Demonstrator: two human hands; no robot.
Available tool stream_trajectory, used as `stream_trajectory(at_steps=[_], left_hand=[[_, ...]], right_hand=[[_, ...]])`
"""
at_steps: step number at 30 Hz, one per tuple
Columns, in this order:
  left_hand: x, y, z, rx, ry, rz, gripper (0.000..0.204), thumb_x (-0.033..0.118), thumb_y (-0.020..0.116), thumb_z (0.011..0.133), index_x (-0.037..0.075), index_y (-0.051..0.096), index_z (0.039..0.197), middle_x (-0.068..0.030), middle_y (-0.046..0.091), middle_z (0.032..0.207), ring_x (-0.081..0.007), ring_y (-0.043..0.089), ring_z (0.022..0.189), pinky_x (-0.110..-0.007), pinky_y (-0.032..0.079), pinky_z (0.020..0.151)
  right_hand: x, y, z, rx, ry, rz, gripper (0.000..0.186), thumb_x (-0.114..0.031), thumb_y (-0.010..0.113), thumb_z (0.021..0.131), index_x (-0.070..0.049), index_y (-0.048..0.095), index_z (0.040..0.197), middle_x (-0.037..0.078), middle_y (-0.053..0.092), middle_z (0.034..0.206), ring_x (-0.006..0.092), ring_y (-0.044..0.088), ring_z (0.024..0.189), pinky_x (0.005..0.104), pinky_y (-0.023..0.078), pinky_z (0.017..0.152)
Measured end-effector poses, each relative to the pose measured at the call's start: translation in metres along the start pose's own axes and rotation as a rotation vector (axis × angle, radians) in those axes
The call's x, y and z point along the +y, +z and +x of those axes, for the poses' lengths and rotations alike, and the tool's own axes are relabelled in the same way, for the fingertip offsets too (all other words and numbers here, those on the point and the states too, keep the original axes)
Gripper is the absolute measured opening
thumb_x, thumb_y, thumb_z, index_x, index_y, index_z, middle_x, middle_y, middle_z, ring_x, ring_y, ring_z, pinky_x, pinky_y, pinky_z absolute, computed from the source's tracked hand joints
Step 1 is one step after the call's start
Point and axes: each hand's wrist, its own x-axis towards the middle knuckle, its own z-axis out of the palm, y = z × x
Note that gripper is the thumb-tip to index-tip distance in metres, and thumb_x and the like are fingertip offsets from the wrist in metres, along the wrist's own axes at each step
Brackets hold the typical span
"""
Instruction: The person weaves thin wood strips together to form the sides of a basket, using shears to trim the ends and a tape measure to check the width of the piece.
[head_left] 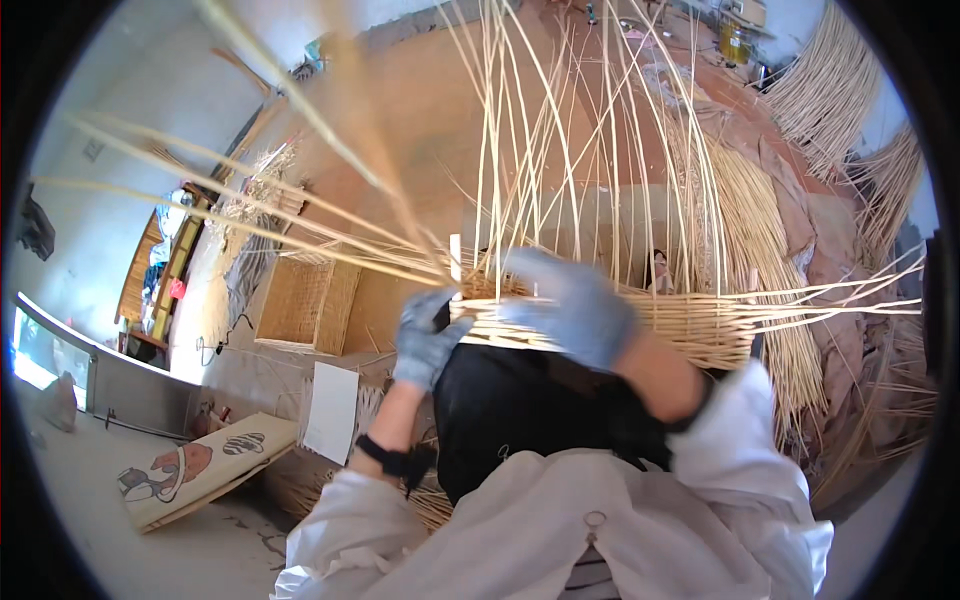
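Note:
A half-woven pale willow basket wall (690, 325) lies across my lap, with long rods rising from it and sticking out at both ends. My left hand (428, 335), in a grey-blue glove, is closed at its left end, by a white upright stake (454, 258), where several long rods cross toward the upper left. My right hand (575, 308), gloved the same, is raised over the front of the weave and smeared by motion; I cannot make out what, if anything, its fingers hold. The rods at upper centre-left are also blurred.
A woven box (295, 305) stands left of the work. A bundle of loose rods (760, 230) lies at the right, with hanging bundles (820, 80) beyond it. A painted board (205, 465) and a white sheet (330, 410) are at lower left. A shelf with clutter (155, 270) is along the left wall.

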Motion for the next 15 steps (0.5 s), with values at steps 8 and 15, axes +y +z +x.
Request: stream_trajectory(at_steps=[8, 15], left_hand=[[0.008, -0.027, 0.052, -0.701, -0.041, 0.14, 0.055, 0.049, 0.064, 0.075, 0.013, 0.056, 0.116, -0.0149, 0.061, 0.109, -0.0321, 0.057, 0.099, -0.036, 0.043, 0.09], [-0.016, -0.039, 0.031, -0.664, 0.085, 0.042, 0.058, 0.053, 0.062, 0.074, 0.015, 0.055, 0.117, -0.0143, 0.061, 0.109, -0.0333, 0.057, 0.1, -0.037, 0.042, 0.091]], right_hand=[[-0.075, 0.057, 0.073, -0.023, -0.19, -0.108, 0.019, -0.02, 0.054, 0.085, -0.002, 0.059, 0.086, 0.015, 0.059, 0.07, 0.028, 0.061, 0.063, 0.0381, 0.049, 0.055], [-0.086, 0.169, 0.112, -0.482, 0.248, -0.518, 0.03, -0.028, 0.051, 0.086, 0.001, 0.057, 0.093, 0.019, 0.065, 0.08, 0.0327, 0.065, 0.074, 0.0427, 0.052, 0.063]])
